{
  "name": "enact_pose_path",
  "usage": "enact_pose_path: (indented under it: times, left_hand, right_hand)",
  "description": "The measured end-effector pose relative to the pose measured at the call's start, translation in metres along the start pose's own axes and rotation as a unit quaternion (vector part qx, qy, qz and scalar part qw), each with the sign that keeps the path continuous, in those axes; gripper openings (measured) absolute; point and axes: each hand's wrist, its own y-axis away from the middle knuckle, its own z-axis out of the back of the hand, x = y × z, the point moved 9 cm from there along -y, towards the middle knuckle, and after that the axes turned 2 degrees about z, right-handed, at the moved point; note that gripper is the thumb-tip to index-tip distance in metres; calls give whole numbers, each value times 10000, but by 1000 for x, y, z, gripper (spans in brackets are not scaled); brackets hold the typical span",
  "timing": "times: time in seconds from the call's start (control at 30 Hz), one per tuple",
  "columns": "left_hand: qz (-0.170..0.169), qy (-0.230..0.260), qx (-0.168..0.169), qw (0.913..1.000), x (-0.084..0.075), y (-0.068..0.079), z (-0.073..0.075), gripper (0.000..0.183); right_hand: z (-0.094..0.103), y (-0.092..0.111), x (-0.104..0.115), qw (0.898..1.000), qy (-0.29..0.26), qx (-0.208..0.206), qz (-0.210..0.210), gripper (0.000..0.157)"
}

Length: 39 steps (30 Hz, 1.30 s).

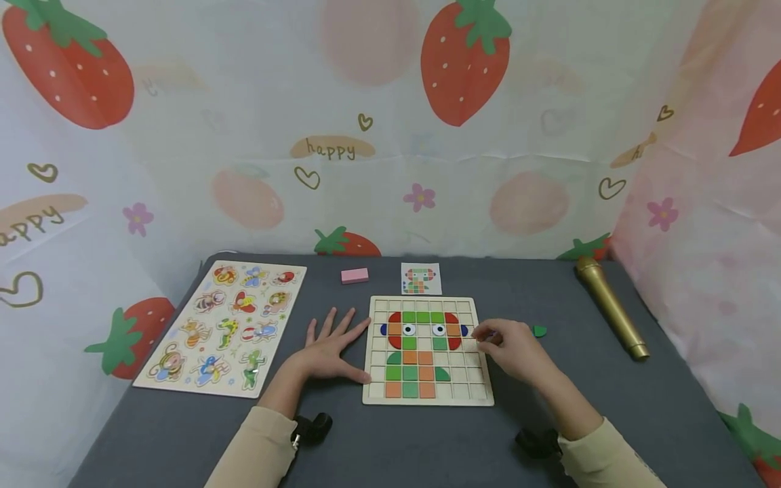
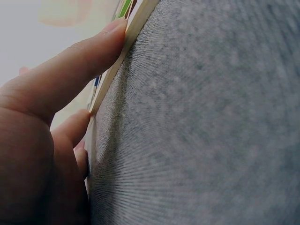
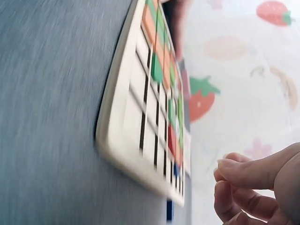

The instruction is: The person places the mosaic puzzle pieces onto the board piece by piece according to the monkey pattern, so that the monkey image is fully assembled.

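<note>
My left hand [image 1: 326,352] lies spread at the left side of a wooden grid board [image 1: 472,391], its thumb [image 2: 89,63] and forefinger touching the board's edge. Coloured tiles on the grid form a figure with two eye tiles and a blue half-round tile [image 1: 465,331] on its right side. My right hand [image 1: 515,349] hovers by the board's right edge with fingers bent. No piece shows between its fingertips in the right wrist view. A small blue piece [image 3: 169,211] is just past the board's edge. Right of that hand lies a green piece [image 1: 539,331].
A picture card [image 1: 421,278] stands behind the board, with a pink block [image 1: 354,276] left of it. At left lies an insect puzzle board [image 1: 201,352]; at right, a gold microphone [image 1: 612,308]. Strawberry-print curtains [image 1: 390,196] surround the grey tabletop [image 1: 390,447].
</note>
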Motion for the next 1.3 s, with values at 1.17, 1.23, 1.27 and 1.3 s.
enact_pose_path:
  times: [1.17,1.23,1.27,1.3]
  left_hand:
    - [-24,-32,6,10000,-1,-2,0,116]
    - [-6,-33,13,10000,0,-2,0,117]
    - [13,-43,21,10000,0,-1,0,117]
    - [11,-36,15,10000,0,-1,0,117]
  right_hand:
    - [50,3,-107,9934,1096,-288,-147,34]
    - [51,5,-107,9932,1116,-271,-208,32]
    - [51,5,-107,9929,1135,-267,-249,31]
    - [52,6,-107,9925,1162,-251,-295,30]
